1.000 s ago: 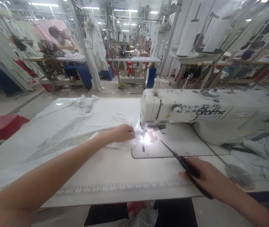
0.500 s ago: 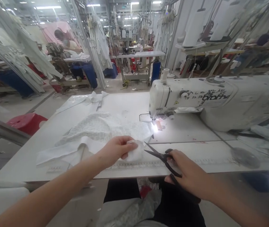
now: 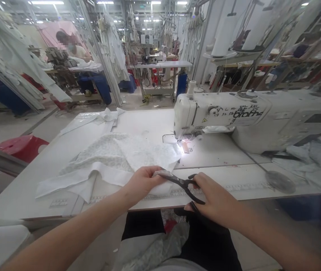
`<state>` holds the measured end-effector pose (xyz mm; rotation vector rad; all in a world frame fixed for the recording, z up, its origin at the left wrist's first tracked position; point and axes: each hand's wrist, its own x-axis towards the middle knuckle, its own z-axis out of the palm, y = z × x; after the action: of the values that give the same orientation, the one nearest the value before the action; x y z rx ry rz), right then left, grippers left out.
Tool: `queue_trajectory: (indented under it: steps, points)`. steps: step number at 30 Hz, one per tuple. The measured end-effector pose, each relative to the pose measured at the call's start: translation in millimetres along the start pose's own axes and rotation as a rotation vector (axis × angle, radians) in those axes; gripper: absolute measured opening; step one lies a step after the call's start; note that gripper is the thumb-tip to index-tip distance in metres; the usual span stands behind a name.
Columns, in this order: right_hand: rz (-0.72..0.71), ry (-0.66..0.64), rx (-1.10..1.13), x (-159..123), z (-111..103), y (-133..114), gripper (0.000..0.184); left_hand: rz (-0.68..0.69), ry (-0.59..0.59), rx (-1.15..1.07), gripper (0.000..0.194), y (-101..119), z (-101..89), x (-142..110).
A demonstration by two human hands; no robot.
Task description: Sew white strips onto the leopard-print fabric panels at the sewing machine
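Note:
Near the front edge of the white table, my left hand (image 3: 146, 182) pinches the edge of a pale patterned fabric piece (image 3: 146, 152). My right hand (image 3: 213, 195) grips black scissors (image 3: 183, 183) by their spread handles. The scissor blades reach left to the fabric at my left fingertips, and a fold of cloth partly covers them. Behind my hands the fabric's far corner lies by the lit needle area of a white sewing machine (image 3: 205, 113). A plain white strip (image 3: 72, 182) with a curled part lies to the left.
A printed ruler (image 3: 163, 197) runs along the table's front edge. More fabric (image 3: 307, 162) is heaped at the right, near a flat rounded lever (image 3: 280, 180). A red stool (image 3: 22, 148) stands left of the table. Another person (image 3: 74, 49) sits at a machine at the far left.
The scissors have moved left, and their blades have gone from beside the fabric onto the cloth at my left fingers. The whole view has shifted slightly.

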<state>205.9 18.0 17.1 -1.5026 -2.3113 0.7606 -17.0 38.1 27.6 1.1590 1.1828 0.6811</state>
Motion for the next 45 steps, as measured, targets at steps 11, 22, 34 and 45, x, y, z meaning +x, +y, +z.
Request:
queue_trajectory:
  steps: [11,22,34,45]
  points:
    - [0.226,0.029,-0.145,-4.0,-6.9,36.5,0.04,-0.173,-0.163,-0.225,0.03,-10.5,-17.6,14.5]
    - [0.107,0.079,-0.125,-11.4,-12.5,37.2,0.03,-0.118,-0.268,-0.171,0.033,-18.3,-28.7,12.8]
    - [-0.131,-0.126,-0.389,4.7,-47.6,21.3,0.043,-0.134,-0.429,0.167,0.038,8.4,-23.9,19.1]
    - [-0.14,-0.173,-0.362,6.3,-46.5,26.1,0.042,-0.138,-0.508,0.244,0.04,11.0,-16.2,29.4]
